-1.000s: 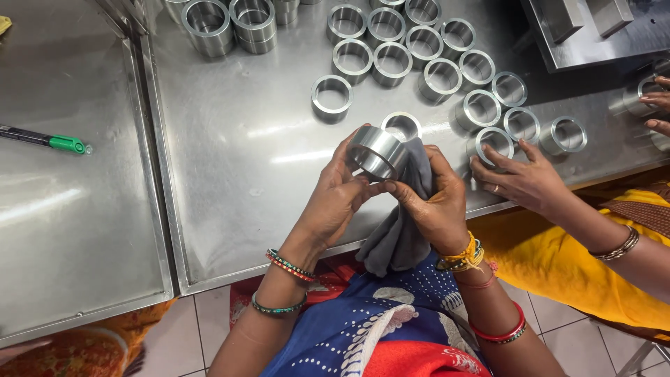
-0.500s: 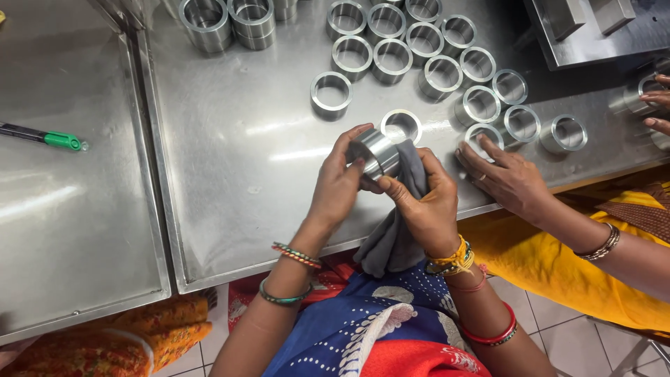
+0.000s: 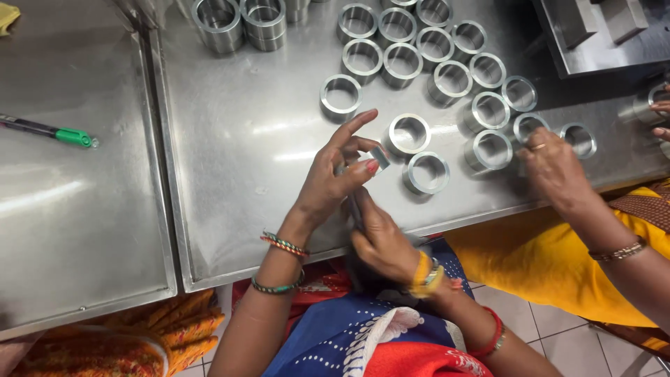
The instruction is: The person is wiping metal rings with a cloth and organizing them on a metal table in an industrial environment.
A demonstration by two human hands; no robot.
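While gripped by left hand [image 3: 335, 181]: steel ring [image 3: 377, 156].

rings [image 3: 408, 135]: shiny silver-grey steel
table [image 3: 237, 139]: dull silver
pen [image 3: 49, 131]: black with green cap
my bangles [image 3: 283, 245]: orange, green, red
my dress [image 3: 363, 342]: blue with white dots, red
co-worker's cloth [image 3: 537, 269]: yellow
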